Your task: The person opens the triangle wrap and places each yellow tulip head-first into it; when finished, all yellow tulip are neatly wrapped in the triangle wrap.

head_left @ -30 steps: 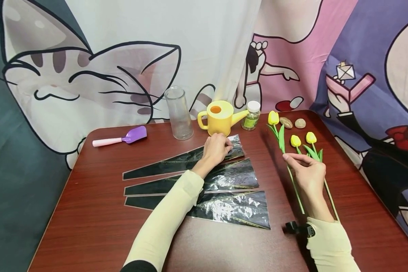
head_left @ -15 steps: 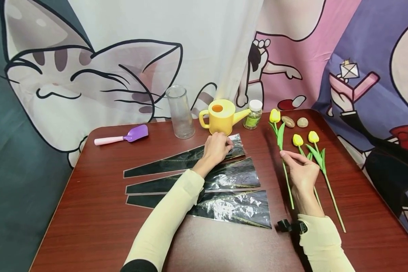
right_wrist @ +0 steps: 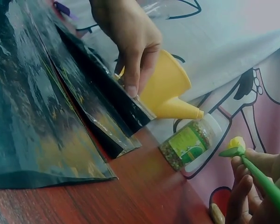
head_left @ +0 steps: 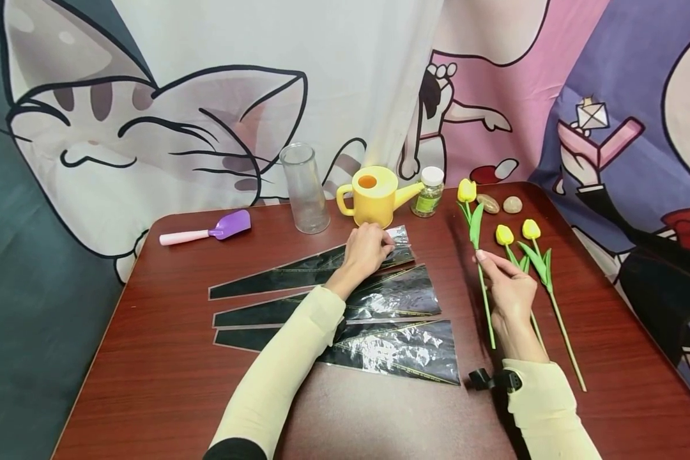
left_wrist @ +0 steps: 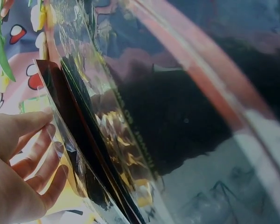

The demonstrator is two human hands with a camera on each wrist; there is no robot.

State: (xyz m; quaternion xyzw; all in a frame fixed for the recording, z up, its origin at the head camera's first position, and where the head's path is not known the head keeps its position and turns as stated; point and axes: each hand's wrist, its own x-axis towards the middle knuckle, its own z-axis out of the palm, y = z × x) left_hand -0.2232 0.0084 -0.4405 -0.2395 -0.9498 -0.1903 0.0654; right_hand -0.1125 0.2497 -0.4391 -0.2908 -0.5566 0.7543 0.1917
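Observation:
Three flat, tapered black-and-clear flower sleeves lie one beyond another on the table. My left hand (head_left: 365,250) pinches the wide end of the farthest flower sleeve (head_left: 299,273); in the left wrist view the fingers (left_wrist: 39,158) are at its edge, with a dark gap between its layers. The middle sleeve (head_left: 393,295) and the nearest sleeve (head_left: 402,351) are partly under my left forearm. My right hand (head_left: 512,291) pinches the stem of a yellow artificial tulip (head_left: 475,227) just below its leaves, bloom pointing away. Two more tulips (head_left: 543,268) lie beside that hand.
Along the back stand a clear glass vase (head_left: 306,191), a yellow watering can (head_left: 375,198) and a white-capped jar (head_left: 428,195) with a green label. Two stones (head_left: 512,204) lie back right, a purple scoop (head_left: 230,225) back left. Printed cloth (head_left: 207,38) hangs behind the table.
My right hand has shifted slightly left with the tulip, away from the other two, whose stems show more. The left hand keeps its place at the far sleeve.

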